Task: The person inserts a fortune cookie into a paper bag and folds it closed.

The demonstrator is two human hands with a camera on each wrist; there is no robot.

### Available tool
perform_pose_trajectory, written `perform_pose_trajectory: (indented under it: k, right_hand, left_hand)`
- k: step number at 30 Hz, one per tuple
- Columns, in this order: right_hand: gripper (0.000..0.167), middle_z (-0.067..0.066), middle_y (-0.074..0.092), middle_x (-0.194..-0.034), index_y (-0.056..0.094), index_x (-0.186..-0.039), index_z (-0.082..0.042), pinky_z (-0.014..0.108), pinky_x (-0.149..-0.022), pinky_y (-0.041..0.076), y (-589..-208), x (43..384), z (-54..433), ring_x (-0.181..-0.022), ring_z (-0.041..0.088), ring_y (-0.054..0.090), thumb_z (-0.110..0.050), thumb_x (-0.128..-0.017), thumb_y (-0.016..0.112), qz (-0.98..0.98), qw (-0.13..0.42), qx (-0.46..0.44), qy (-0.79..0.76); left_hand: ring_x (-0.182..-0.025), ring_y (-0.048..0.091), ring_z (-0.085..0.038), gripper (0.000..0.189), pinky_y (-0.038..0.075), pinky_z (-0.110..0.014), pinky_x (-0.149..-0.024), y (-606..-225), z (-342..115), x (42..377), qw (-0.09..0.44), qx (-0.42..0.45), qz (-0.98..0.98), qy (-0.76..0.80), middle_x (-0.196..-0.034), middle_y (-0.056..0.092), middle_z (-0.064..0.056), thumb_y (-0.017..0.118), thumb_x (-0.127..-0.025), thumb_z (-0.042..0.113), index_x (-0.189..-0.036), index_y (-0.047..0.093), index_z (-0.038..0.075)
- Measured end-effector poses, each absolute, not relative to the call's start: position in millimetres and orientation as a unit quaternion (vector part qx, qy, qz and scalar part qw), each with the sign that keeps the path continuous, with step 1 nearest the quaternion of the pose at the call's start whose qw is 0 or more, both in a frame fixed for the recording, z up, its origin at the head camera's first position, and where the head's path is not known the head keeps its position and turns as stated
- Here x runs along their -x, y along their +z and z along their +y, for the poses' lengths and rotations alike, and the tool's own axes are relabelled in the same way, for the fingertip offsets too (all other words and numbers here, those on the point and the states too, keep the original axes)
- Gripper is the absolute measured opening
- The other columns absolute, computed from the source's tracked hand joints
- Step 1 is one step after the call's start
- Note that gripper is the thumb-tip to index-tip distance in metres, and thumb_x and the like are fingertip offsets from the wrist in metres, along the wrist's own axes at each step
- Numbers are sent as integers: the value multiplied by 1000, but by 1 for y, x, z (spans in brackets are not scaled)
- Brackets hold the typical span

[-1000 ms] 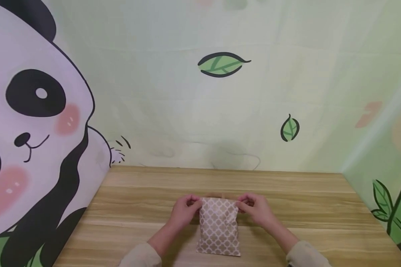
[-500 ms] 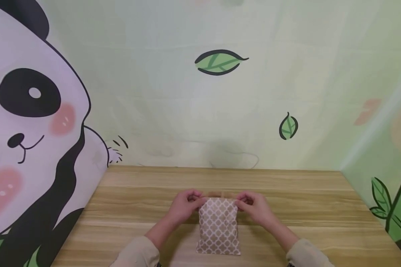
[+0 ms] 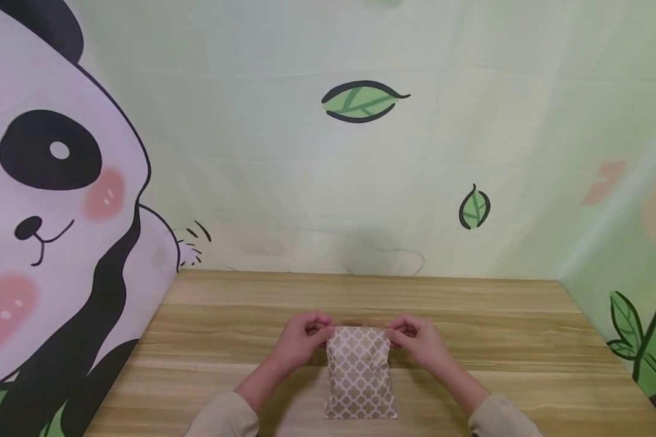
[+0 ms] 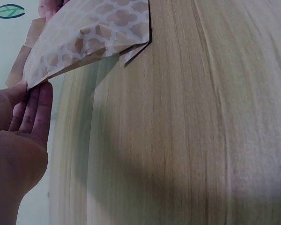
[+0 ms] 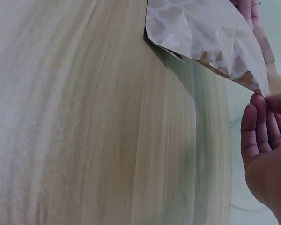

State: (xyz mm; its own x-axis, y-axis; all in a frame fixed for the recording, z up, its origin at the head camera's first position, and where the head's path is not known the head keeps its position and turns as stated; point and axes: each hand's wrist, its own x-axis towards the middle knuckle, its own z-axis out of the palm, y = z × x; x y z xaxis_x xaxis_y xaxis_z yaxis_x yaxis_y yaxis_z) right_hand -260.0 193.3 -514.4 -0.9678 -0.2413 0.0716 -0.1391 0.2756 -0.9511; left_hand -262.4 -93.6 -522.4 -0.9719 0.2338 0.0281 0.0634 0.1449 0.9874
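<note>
A flat paper bag (image 3: 359, 373) with a tan and white lattice print stands out from the table toward me, held up by its far edge. My left hand (image 3: 299, 343) pinches its far left corner between thumb and fingers. At the opposite corner my right hand (image 3: 423, 346) pinches in the same way. Beyond the printed edge a plain brown paper flap (image 4: 18, 65) sticks out, seen from the side in both wrist views. The bag's near end touches or lies close to the wood in the right wrist view, and its printed face is creased (image 5: 201, 37).
The wood-grain table (image 3: 224, 303) runs back to a pale green printed cloth (image 3: 284, 182). A large panda picture (image 3: 60, 200) covers the left side, and printed leaves show at the back and right.
Both hands keep their pinch on the bag's corners. The brown flap showed more half a second ago and shows less now. The bag's near edge sits slightly farther right.
</note>
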Motion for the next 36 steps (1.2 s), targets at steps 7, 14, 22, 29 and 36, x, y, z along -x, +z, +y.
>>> perform_pose_trajectory:
  k: [7,14,22,29,36]
  right_hand:
    - [14,15,76,-93,71,-107,11,32,-77,64,-519,261,193,-82,23,72,-1,-99,71,790,46,109,-601]
    - [15,12,76,-94,70,-109,11,32,-79,63,-517,259,190,-82,19,71,0,-99,71,788,51,83,-607]
    - [14,10,75,-92,70,-108,11,30,-78,63,-513,256,187,-81,17,70,1,-98,70,787,48,67,-611]
    - [14,10,76,-92,70,-108,11,31,-78,63,-511,255,186,-81,18,70,1,-98,70,788,48,66,-610]
    - [15,9,76,-93,71,-108,8,32,-79,63,-510,254,184,-84,20,71,-3,-98,73,794,52,56,-604]
  left_hand:
    - [-91,70,-16,23,64,-40,-88,-519,-98,258,77,-131,759,633,-107,77,-15,69,-102,5,-122,74,-4]
    - [-98,70,-18,24,63,-38,-90,-518,-100,256,85,-148,751,638,-118,75,-16,66,-103,5,-124,75,1]
    - [-101,73,-22,23,64,-35,-90,-519,-100,257,111,-133,718,674,-123,74,-18,67,-101,3,-121,74,-4]
    - [-100,75,-25,21,64,-39,-91,-520,-100,257,113,-112,710,686,-122,74,-20,66,-100,1,-117,74,-7]
    - [-93,74,-19,22,65,-37,-86,-520,-99,257,104,-95,720,680,-110,76,-13,71,-102,12,-115,74,-6]
